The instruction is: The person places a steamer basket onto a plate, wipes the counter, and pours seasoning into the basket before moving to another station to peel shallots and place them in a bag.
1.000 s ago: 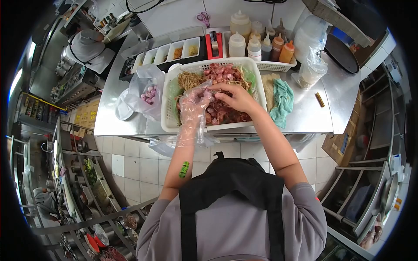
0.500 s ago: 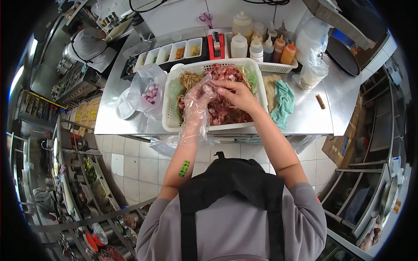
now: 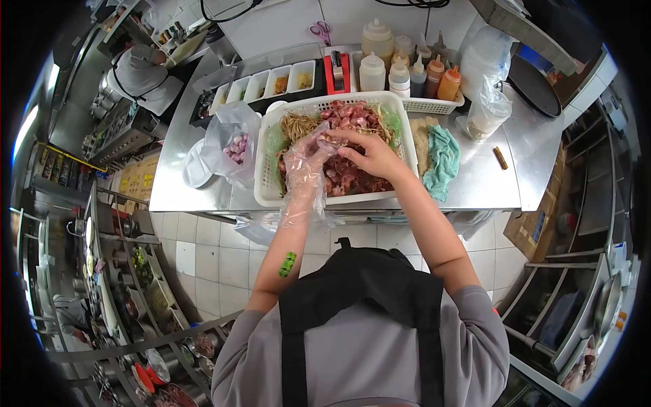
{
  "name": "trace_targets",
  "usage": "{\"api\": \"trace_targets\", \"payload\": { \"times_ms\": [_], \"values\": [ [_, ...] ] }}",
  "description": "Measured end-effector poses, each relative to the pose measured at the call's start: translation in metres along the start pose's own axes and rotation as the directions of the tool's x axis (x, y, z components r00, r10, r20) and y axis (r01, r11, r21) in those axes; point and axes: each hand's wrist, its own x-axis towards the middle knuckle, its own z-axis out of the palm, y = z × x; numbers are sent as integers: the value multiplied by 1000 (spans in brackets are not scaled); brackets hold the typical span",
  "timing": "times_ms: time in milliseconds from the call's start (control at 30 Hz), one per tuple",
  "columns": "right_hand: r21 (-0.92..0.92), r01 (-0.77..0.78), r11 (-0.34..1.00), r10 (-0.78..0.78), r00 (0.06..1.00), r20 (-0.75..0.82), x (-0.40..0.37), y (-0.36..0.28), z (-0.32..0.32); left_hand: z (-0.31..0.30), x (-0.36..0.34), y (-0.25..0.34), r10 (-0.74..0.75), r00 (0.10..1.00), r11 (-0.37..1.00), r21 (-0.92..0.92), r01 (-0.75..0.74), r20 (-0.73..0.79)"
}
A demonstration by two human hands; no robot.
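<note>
Barely anything has been shifted since the earlier frames: both hands are kept over the white basket [image 3: 266,182], and only their meeting point has been lowered slightly. The right hand [image 3: 373,157] is seen bare, its fingertips [image 3: 341,146] drawn together and apparently pinched on the film of the plastic glove [image 3: 302,178] at the tip of the left hand [image 3: 310,154]. Whether a piece of meat is also caught there cannot be told. The left hand's fingers are blurred by the crumpled film, so how far they are curled cannot be made out; the loose cuff is left hanging over the wrist. Both forearms are stretched forward, the right wrist bent inward across the basket. Red meat [image 3: 356,178] is heaped in the basket beneath the hands, partly hidden by them, with noodles [image 3: 297,124] at the far left corner. A clear bag [image 3: 234,142] of pink pieces is set just left of the basket, and a teal cloth [image 3: 444,157] just right, on the steel counter [image 3: 491,186].
</note>
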Motion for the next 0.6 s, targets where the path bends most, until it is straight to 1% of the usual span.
{"api": "trace_targets", "payload": {
  "times_ms": [67,100,167,200,267,300,367,400,467,533,600],
  "values": [
    [-14,-10,1000,10,1000,1,1,2,2,-7,4,-17,103,994,977,190,-97,-25],
    [-34,0,999,0,1000,-2,1,2,3,-5,3,-12,102,995,977,190,-95,-25],
    [-55,8,998,-8,1000,-2,2,5,5,0,1,-1,132,991,956,265,-124,-11],
    [-69,31,997,-33,999,-24,3,6,6,0,0,-1,131,991,956,265,-123,-12],
    [-85,50,995,-54,998,-44,3,8,5,1,-1,-2,-39,999,991,124,43,-29],
    [-108,30,994,-35,998,-47,4,4,2,2,-2,-1,-42,999,991,122,45,-29],
    [-132,7,991,-14,998,-55,3,1,1,2,-4,0,-88,995,972,216,96,-45],
    [-101,25,995,-33,996,-79,3,1,2,3,-3,-1,-88,995,972,216,95,-42],
    [-70,45,997,-52,994,-101,3,1,2,5,-3,-2,-2,1000,999,49,1,13],
    [-55,-59,997,48,982,-185,5,0,0,4,-4,0,-21,1000,997,72,22,-12],
    [-47,-65,997,53,975,-217,3,-5,1,3,-2,-1,-37,999,995,92,40,-36]
  ]
}}
